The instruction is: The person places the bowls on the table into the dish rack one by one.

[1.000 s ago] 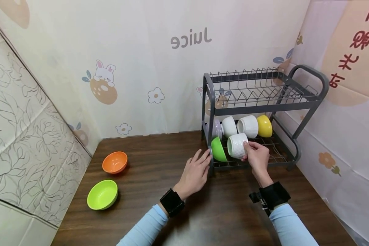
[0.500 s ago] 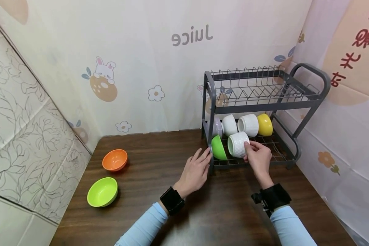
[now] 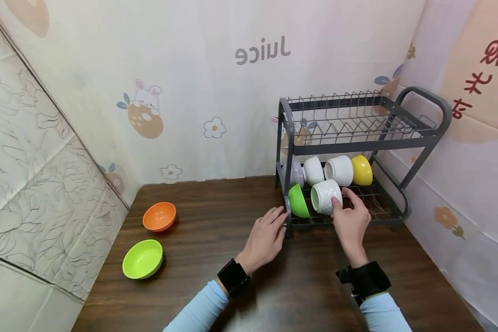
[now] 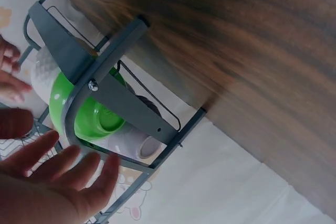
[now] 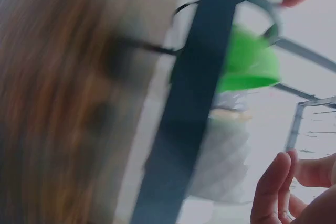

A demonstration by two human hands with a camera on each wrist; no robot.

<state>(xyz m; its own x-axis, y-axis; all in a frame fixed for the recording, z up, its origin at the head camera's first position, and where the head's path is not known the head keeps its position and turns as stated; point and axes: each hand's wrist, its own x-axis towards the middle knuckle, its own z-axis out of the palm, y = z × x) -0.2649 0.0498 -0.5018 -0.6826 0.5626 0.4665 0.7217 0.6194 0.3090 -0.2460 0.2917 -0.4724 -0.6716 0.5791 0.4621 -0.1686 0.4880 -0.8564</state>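
Note:
A white cup with a textured side (image 3: 327, 198) lies on its side on the lower tier of a dark metal dish rack (image 3: 357, 147). My right hand (image 3: 352, 226) is at the cup's base, thumb and fingers spread apart and loosely bent. In the right wrist view the fingertips (image 5: 281, 163) stand off from the cup. Left of the cup, a green bowl (image 3: 298, 202) is tipped on edge. My left hand (image 3: 263, 237) has its fingers extended, with the fingertips right at the rack's front left post, as the left wrist view also shows.
Behind, along the lower tier, stand a lilac cup (image 3: 296, 174), a small white cup (image 3: 313, 171), a ribbed white cup (image 3: 340, 170) and a yellow cup (image 3: 362, 170). An orange bowl (image 3: 159, 216) and a lime bowl (image 3: 143, 259) sit on the table's left.
The right thumb and fingers have spread and loosened from the white cup, which shifted slightly right and stays on the rack. The left hand stays by the post.

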